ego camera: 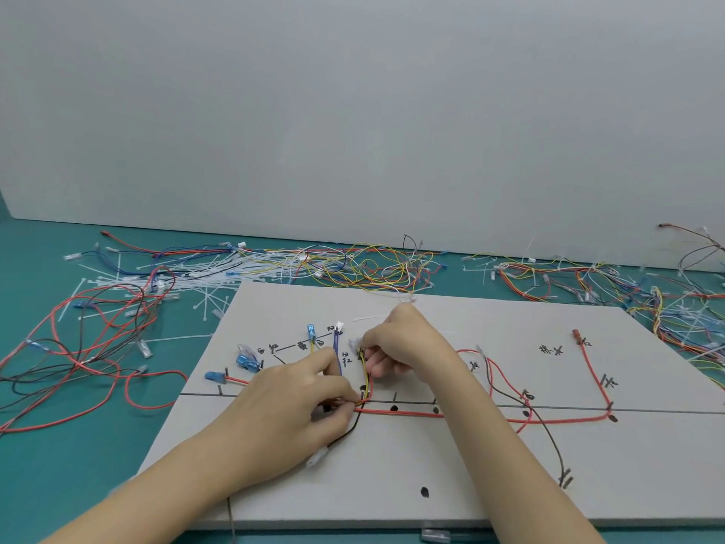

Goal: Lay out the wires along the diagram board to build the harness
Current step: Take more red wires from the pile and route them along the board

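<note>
The grey diagram board [451, 477] lies on the green table, marked with black lines and handwritten labels. Red wires [404, 413] run along its main horizontal line. A yellow and black wire pair [367, 380] climbs a short branch at the centre. My left hand [298, 402] pinches the wire bundle where that branch meets the main line. My right hand [404, 341] pinches the upper end of the yellow pair next to a white connector [355, 342]. A black wire with a white terminal [317, 459] trails down below my left hand.
Blue connectors [248, 360] and a blue wire [337, 347] sit on the board's left branches. Loose red and black wires [98, 347] lie left of the board. Piles of coloured wires and white cable ties [274, 268] fill the table behind. More wires [588, 280] lie at right.
</note>
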Demonstrator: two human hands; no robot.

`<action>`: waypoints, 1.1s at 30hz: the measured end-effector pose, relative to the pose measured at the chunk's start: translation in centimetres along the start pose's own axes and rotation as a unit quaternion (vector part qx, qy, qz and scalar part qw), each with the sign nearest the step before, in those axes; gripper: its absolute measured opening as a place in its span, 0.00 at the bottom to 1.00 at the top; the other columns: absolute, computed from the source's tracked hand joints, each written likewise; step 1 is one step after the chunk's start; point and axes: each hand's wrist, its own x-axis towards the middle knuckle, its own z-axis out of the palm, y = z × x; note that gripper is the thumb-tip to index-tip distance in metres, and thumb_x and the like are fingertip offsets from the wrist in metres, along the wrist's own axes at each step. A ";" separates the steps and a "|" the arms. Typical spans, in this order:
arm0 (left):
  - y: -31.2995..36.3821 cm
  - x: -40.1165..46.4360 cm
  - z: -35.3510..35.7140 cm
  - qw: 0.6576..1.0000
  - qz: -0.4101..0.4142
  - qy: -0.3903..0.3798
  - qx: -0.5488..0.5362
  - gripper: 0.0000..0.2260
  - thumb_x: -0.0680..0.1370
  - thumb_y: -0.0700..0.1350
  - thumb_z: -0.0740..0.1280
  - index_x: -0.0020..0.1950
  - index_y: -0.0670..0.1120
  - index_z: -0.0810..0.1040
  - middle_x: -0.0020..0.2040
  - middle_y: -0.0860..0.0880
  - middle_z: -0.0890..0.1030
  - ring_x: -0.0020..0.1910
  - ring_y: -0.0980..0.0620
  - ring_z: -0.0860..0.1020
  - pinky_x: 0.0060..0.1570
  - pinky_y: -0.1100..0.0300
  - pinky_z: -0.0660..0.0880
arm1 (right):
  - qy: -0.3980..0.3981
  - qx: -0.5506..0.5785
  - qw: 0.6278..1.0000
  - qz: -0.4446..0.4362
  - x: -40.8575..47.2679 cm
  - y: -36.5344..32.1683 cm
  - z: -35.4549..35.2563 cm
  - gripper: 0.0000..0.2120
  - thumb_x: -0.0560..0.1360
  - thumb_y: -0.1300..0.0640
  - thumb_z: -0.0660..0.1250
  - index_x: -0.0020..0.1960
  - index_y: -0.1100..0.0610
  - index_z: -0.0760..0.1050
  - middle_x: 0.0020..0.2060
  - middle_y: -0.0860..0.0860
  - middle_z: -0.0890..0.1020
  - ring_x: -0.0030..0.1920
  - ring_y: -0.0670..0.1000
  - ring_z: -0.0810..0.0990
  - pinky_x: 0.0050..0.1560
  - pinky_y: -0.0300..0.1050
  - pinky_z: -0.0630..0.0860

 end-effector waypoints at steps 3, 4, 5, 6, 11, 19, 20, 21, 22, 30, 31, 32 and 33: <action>-0.2 0.3 -0.1 1.000 0.001 -0.005 0.006 0.10 0.79 0.57 0.61 0.52 0.58 0.81 0.42 0.59 0.69 0.38 0.59 0.72 0.41 0.56 0.73 | 0.010 0.006 1.000 0.000 0.0 0.3 0.0 0.06 0.73 0.62 0.66 0.38 0.63 0.78 0.34 0.60 0.81 0.30 0.56 0.77 0.20 0.33 0.63; -0.3 0.5 0.0 1.000 0.001 -0.004 0.009 0.09 0.78 0.58 0.63 0.52 0.59 0.81 0.40 0.60 0.68 0.38 0.60 0.71 0.41 0.57 0.73 | 0.010 0.009 1.000 0.001 -0.1 0.4 0.0 0.07 0.73 0.62 0.65 0.37 0.62 0.77 0.33 0.60 0.81 0.28 0.55 0.77 0.19 0.32 0.63; -0.4 0.7 0.0 1.000 0.000 -0.002 0.011 0.08 0.78 0.58 0.64 0.51 0.59 0.82 0.39 0.60 0.68 0.37 0.61 0.70 0.40 0.59 0.72 | 0.010 0.010 1.000 0.002 -0.1 0.5 0.0 0.08 0.73 0.62 0.65 0.36 0.62 0.77 0.33 0.60 0.81 0.26 0.53 0.76 0.19 0.31 0.63; -0.5 0.9 -0.1 1.000 -0.003 -0.001 0.010 0.07 0.77 0.57 0.66 0.49 0.59 0.82 0.37 0.61 0.68 0.37 0.62 0.70 0.39 0.60 0.70 | 0.011 0.010 1.000 0.001 -0.1 0.5 0.1 0.09 0.73 0.61 0.66 0.35 0.61 0.77 0.32 0.60 0.82 0.26 0.53 0.76 0.19 0.31 0.63; -0.9 2.6 -0.4 0.997 -0.025 -0.022 -0.066 0.05 0.72 0.56 0.72 0.40 0.57 0.82 0.36 0.59 0.76 0.40 0.64 0.74 0.38 0.69 0.68 | 0.028 0.003 1.000 -0.009 0.1 0.6 0.5 0.10 0.71 0.60 0.66 0.32 0.61 0.77 0.28 0.58 0.83 0.28 0.55 0.79 0.20 0.34 0.66; -2.4 5.5 0.1 0.993 -0.074 0.049 -0.077 0.06 0.78 0.43 0.68 0.50 0.51 0.84 0.42 0.56 0.77 0.38 0.59 0.74 0.42 0.68 0.69 | 0.026 0.006 1.000 -0.014 -0.5 0.5 0.4 0.08 0.72 0.61 0.65 0.37 0.63 0.78 0.27 0.57 0.82 0.25 0.53 0.78 0.19 0.33 0.66; -2.5 5.7 0.3 0.994 -0.073 0.040 -0.070 0.07 0.78 0.44 0.67 0.53 0.51 0.84 0.44 0.54 0.76 0.41 0.59 0.74 0.45 0.64 0.70 | 0.026 0.004 1.000 -0.015 -0.6 0.5 0.4 0.07 0.72 0.61 0.65 0.37 0.63 0.78 0.28 0.58 0.82 0.25 0.54 0.78 0.20 0.33 0.66; -2.6 5.9 0.5 0.995 -0.070 0.026 -0.066 0.08 0.79 0.44 0.67 0.55 0.51 0.83 0.46 0.53 0.76 0.43 0.57 0.73 0.49 0.60 0.71 | 0.026 0.003 1.000 -0.015 -0.6 0.4 0.4 0.07 0.72 0.61 0.65 0.37 0.63 0.78 0.29 0.58 0.82 0.26 0.54 0.78 0.20 0.33 0.66; -2.6 6.0 0.7 0.996 -0.067 0.011 -0.063 0.09 0.79 0.45 0.67 0.56 0.51 0.83 0.46 0.52 0.76 0.46 0.55 0.73 0.51 0.58 0.71 | 0.024 0.000 1.000 -0.015 -0.7 0.4 0.3 0.07 0.72 0.61 0.64 0.37 0.62 0.78 0.29 0.58 0.82 0.26 0.54 0.78 0.20 0.34 0.66; -3.4 6.0 1.4 0.995 -0.078 -0.010 -0.055 0.09 0.77 0.51 0.70 0.56 0.54 0.84 0.49 0.55 0.76 0.53 0.52 0.71 0.54 0.56 0.68 | 0.011 -0.038 0.999 -0.031 -1.1 0.2 0.2 0.14 0.77 0.58 0.61 0.35 0.61 0.77 0.26 0.55 0.81 0.22 0.50 0.74 0.23 0.33 0.65; -3.4 6.0 1.4 0.997 -0.075 -0.017 -0.028 0.09 0.77 0.52 0.69 0.56 0.56 0.83 0.50 0.57 0.75 0.53 0.52 0.69 0.53 0.55 0.67 | 0.019 -0.058 0.997 -0.040 -1.2 0.1 0.4 0.13 0.77 0.58 0.60 0.36 0.61 0.77 0.29 0.57 0.83 0.27 0.52 0.76 0.27 0.37 0.69; -3.4 6.0 1.4 0.997 -0.076 -0.022 -0.004 0.09 0.78 0.53 0.67 0.56 0.58 0.82 0.50 0.58 0.75 0.52 0.54 0.66 0.51 0.55 0.65 | 0.030 -0.078 0.995 -0.048 -1.3 0.0 0.5 0.11 0.76 0.59 0.59 0.38 0.61 0.77 0.33 0.58 0.84 0.32 0.55 0.78 0.32 0.41 0.72; -3.5 6.0 1.4 0.996 -0.082 -0.023 0.009 0.08 0.78 0.54 0.66 0.56 0.60 0.82 0.51 0.60 0.74 0.51 0.55 0.64 0.49 0.55 0.62 | 0.043 -0.101 0.992 -0.056 -1.4 -0.1 0.7 0.09 0.75 0.58 0.59 0.39 0.60 0.75 0.36 0.58 0.84 0.37 0.57 0.79 0.37 0.44 0.73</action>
